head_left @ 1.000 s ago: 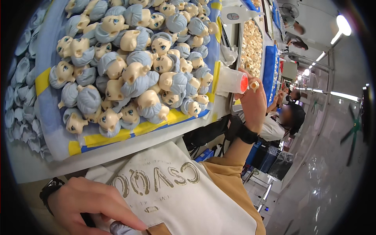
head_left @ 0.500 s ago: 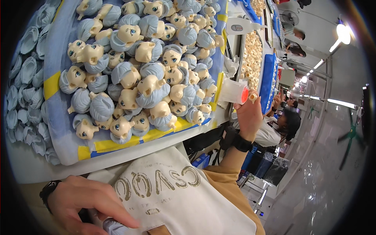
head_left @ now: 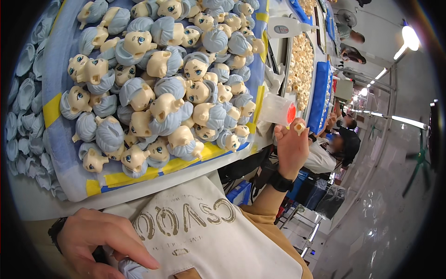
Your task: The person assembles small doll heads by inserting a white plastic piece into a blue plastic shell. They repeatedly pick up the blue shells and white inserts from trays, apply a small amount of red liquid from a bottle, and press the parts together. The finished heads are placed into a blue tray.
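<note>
My left hand (head_left: 104, 239) is at the lower left, by the white apron, its fingers curled round a grey-blue doll hair piece (head_left: 131, 269). Whether a face is joined to that piece is hidden. My right hand (head_left: 293, 151) is raised at the tray's right side, pinching a small cream plastic part (head_left: 299, 128) with a hole in it. Just beyond those fingers is a translucent plastic cup (head_left: 276, 109) showing red at one end. Many doll heads (head_left: 169, 107) with grey-blue hair lie heaped on the blue-lined tray (head_left: 55, 153), which has yellow tape along its edges.
Loose grey-blue hair pieces (head_left: 30, 123) are piled left of the tray. Beyond the cup stand a white bottle (head_left: 285, 28), a tray of small cream parts (head_left: 301, 63) and a blue bin (head_left: 320, 97). Another person (head_left: 341, 146) sits farther along the bench.
The tray and heads have shifted slightly left in view. My right hand has moved a little down and away from the cup, still with the cream part. My left hand keeps its hold.
</note>
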Action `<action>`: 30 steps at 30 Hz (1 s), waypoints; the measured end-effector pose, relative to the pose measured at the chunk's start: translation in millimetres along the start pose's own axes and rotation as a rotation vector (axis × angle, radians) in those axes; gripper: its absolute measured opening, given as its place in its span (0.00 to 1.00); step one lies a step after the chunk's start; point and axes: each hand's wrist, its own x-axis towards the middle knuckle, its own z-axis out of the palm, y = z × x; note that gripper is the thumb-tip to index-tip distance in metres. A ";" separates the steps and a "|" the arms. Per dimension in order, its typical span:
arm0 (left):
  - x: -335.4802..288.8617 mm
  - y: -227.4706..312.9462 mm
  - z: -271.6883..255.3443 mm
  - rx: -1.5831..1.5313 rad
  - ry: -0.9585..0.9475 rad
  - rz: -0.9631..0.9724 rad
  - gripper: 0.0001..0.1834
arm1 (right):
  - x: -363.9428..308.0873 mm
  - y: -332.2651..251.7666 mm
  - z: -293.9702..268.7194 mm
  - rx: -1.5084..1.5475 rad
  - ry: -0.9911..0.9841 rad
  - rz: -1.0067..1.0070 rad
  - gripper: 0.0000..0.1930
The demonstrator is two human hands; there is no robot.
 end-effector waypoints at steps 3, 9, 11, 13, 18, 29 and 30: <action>0.7 -1.4 3.2 -0.005 0.032 0.005 0.19 | -6.3 2.8 1.5 0.017 0.032 -0.019 0.14; 0.5 -0.2 9.8 0.020 0.064 -0.001 0.19 | -15.9 11.7 5.0 0.050 0.088 -0.072 0.15; 0.3 -1.3 10.7 0.032 0.063 0.003 0.18 | -18.1 13.1 11.0 0.110 0.127 -0.074 0.16; 1.0 -1.7 11.8 -0.003 0.081 -0.005 0.18 | -21.1 16.0 15.6 0.157 0.159 -0.081 0.17; -1.9 -3.5 -4.1 -0.009 -0.116 -0.027 0.18 | -29.8 20.6 23.1 0.258 0.192 -0.137 0.16; 3.4 2.1 26.3 0.011 0.137 0.020 0.18 | -37.4 24.5 40.5 0.400 0.181 -0.209 0.13; 5.1 2.4 29.9 0.022 0.156 0.021 0.18 | -37.9 25.1 42.4 0.391 0.184 -0.202 0.12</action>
